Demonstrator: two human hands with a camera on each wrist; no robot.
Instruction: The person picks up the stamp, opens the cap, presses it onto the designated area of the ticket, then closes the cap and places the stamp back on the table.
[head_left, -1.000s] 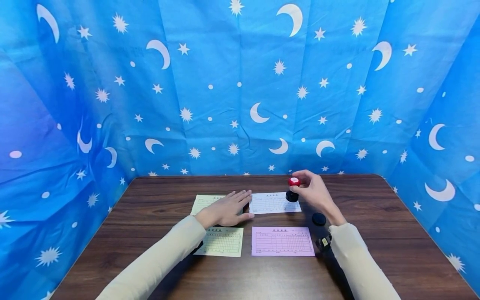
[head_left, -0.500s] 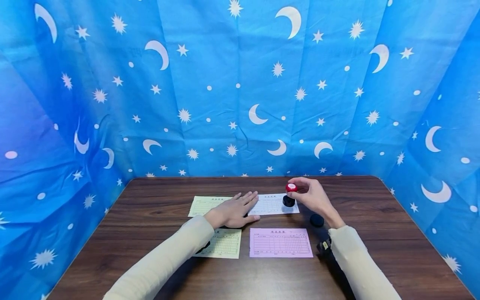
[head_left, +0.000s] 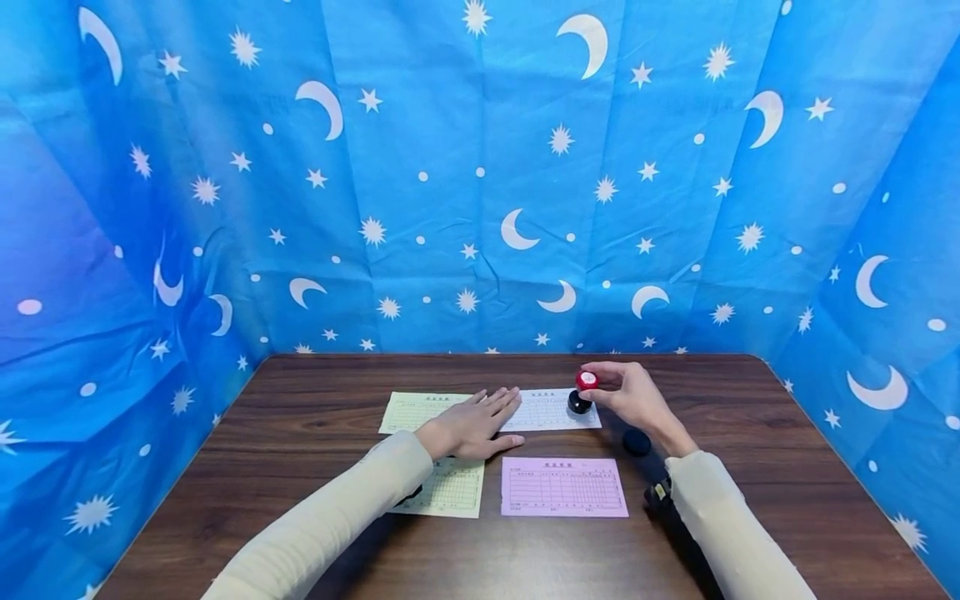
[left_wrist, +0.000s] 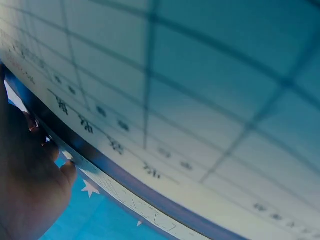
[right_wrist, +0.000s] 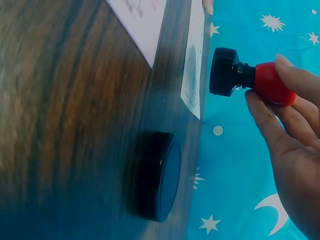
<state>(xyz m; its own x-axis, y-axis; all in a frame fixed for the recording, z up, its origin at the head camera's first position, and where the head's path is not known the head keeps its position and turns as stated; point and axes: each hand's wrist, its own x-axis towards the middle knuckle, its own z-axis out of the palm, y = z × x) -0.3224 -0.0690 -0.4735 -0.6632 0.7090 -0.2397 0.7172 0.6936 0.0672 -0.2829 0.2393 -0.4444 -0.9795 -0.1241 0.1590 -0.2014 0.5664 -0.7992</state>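
Note:
My right hand point(head_left: 633, 404) pinches the red knob of a stamp point(head_left: 587, 381) between thumb and fingers. The stamp's black round base hangs over the right end of a white printed form point(head_left: 546, 410); in the right wrist view a gap shows between the base point(right_wrist: 224, 71) and the paper. My left hand point(head_left: 474, 425) lies flat, fingers straight, across the left end of the white form, partly covering a light green form point(head_left: 412, 411) beside it. A round black cap point(head_left: 637, 442) lies on the table below my right wrist, seen large in the right wrist view point(right_wrist: 159, 176).
A pink form point(head_left: 564, 487) lies nearer on the wooden table point(head_left: 555, 554). Left of it is another light green form point(head_left: 457, 492), partly under my left forearm. Blue cloth point(head_left: 480, 208) with moons and stars hangs around the table's back and sides.
My left hand has slid a little to the right onto the white form. The stamp in my right hand has come slightly lower over that form's right end.

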